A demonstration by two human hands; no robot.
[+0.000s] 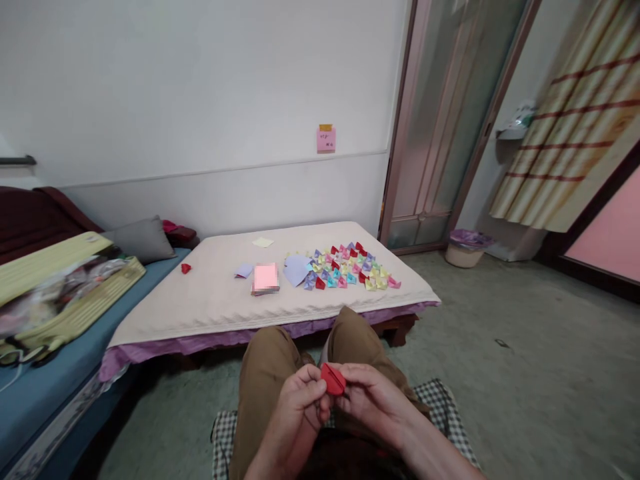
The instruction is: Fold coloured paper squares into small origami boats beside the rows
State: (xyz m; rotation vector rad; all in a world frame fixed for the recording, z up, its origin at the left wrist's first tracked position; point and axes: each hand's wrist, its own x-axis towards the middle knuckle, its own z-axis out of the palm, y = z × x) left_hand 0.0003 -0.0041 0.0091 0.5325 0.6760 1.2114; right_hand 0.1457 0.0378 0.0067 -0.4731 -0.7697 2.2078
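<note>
A small folded piece of red paper (333, 379) is pinched between both hands above my lap. My left hand (300, 402) grips its left side with thumb and fingers. On the other side, my right hand (367, 393) holds the paper's right edge, its fingertips partly hidden behind it. Beyond my knees, many small folded paper pieces (345, 267) in red, pink, yellow, blue and purple lie grouped on the low table's cream cloth (210, 307). A purple paper heart (297, 269) lies beside them, and a stack of square paper with a pink top (265, 277) is left of it.
A lone red folded piece (186, 268) lies at the table's left, with a purple folded sheet (244, 270) and a pale yellow sheet (263, 242) farther right. A blue-covered seat (65, 360) adjoins on the left. A lined bin (466, 251) stands on the floor at right.
</note>
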